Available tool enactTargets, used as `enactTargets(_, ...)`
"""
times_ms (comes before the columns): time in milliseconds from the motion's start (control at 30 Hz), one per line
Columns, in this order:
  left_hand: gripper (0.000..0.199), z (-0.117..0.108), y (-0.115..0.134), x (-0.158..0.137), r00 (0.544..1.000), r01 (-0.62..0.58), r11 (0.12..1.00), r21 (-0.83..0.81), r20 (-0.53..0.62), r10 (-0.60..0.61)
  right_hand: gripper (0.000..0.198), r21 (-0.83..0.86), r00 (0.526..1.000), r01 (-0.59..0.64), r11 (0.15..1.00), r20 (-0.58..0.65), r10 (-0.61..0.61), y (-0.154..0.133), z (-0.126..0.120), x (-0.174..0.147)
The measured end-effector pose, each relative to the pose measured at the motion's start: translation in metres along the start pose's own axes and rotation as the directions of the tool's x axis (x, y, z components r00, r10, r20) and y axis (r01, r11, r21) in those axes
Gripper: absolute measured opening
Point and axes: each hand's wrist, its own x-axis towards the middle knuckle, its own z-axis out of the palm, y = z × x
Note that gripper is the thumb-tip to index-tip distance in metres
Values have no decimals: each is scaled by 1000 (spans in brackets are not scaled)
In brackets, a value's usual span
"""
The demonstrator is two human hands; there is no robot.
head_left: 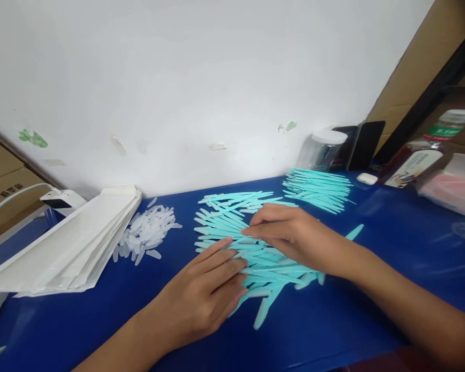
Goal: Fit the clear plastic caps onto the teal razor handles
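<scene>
My left hand [213, 292] is closed at the front of a loose heap of slim turquoise sticks [265, 271] that look like eyebrow razors. Its fingers curl over one of the razors, mostly hidden behind them. My right hand [294, 235] reaches over the heap from the right, thumb and forefinger pinched at the end of the same razor, close to the left fingertips. Beyond both hands, more razors [217, 222] lie in a rough row. A separate stack of razors [320, 188] is at the back right. Small translucent whitish caps [151, 230] are piled to the left.
White padded envelopes [73, 248] are stacked at the left on the blue table [325, 320]. A white-lidded jar [325, 147], a dark phone-like slab [366, 146], a small white case [367, 178] and a bottle [422, 155] stand at the back right. A white wall closes the back.
</scene>
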Motion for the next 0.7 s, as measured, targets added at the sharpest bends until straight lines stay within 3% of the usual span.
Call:
enactTargets(133, 11, 1, 2, 0, 1000, 6, 1000, 13, -4, -6, 31, 52, 999, 38, 998, -38, -36, -4, 0, 2)
enactTargets(400, 14, 1, 0, -4, 1000, 8, 999, 38, -16, -7, 28, 54, 996, -91, 994, -10, 92, 1, -4, -1)
enactTargets(600, 16, -12, -17, -5, 997, -7, 988, 151, -74, 18, 41, -58, 938, -336, 940, -111, 329, 31, -21, -6)
enactTargets(700, 23, -21, -29, -9, 995, 2, 970, 243, -101, 23, 36, -113, 885, -458, 882, 30, 464, 51, -31, -13)
